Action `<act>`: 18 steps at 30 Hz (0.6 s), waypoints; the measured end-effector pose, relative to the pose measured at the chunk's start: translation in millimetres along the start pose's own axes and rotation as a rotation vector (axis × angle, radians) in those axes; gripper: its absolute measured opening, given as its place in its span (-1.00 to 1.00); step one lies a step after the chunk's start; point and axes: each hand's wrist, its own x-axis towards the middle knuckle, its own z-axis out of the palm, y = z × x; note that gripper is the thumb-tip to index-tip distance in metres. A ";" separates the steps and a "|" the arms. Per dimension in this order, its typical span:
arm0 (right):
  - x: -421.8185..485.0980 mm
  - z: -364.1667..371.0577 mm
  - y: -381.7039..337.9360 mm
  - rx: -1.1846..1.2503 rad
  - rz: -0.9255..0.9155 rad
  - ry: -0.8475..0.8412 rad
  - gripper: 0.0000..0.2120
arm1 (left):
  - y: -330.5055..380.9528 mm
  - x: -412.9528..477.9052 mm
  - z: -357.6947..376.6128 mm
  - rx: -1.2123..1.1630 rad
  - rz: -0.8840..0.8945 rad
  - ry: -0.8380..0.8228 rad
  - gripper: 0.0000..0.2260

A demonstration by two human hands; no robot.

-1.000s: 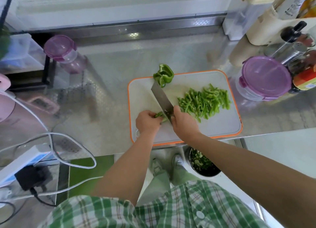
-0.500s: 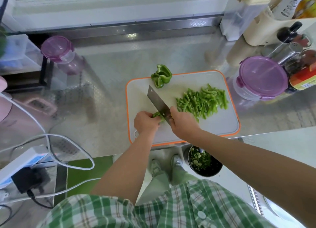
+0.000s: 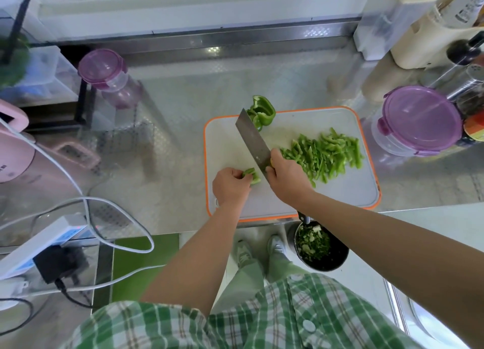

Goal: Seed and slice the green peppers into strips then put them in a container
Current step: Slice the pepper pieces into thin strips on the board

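Raised since half a second ago, the cleaver (image 3: 252, 141) now slants up from the near middle of the board (image 3: 340, 191), and its tip reaches toward the far left corner, where before it sat lower, against the pepper piece. That piece shows more plainly now than it did then.

At the counter's (image 3: 183, 113) left edge sits a pink appliance (image 3: 13, 149). A white power strip (image 3: 44, 237) with looping cables lies near the front left corner. A jar (image 3: 104, 69) with a purple lid stands toward the back left.

The white, orange-rimmed board lies right of centre, at the counter's near edge. On its near left part the left hand (image 3: 230, 187) has its fingers curled over a small pepper piece (image 3: 252, 176), pinning it to the board. The cleaver's edge is just beside that piece, on its right. A pepper half (image 3: 263, 111) rests on the board's far edge, partly behind the blade tip in this view.

The right hand (image 3: 286, 181) is wrapped round the cleaver where blade meets handle, with the thumb against the flat of the blade. Further right, a loose heap of green strips (image 3: 324, 155) covers the board's middle right part.

Below the counter's near edge, on the floor, a dark pot (image 3: 322, 246) holds green scraps. A container (image 3: 419, 121) with a purple lid, closed, stands just beyond the board's far right corner.
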 end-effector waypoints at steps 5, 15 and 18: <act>-8.3 -7.4 -1.5 -0.044 -0.013 -0.066 -0.85 | 0.6 -1.8 0.5 -0.028 0.000 -0.007 -0.70; -13.1 -2.1 -5.9 -0.068 0.034 -0.109 -0.88 | -6.9 9.2 6.9 -0.041 -0.007 0.019 -0.66; -10.9 8.9 -5.0 -0.072 0.031 -0.092 -0.90 | -10.8 12.9 8.6 -0.049 0.000 0.011 -0.75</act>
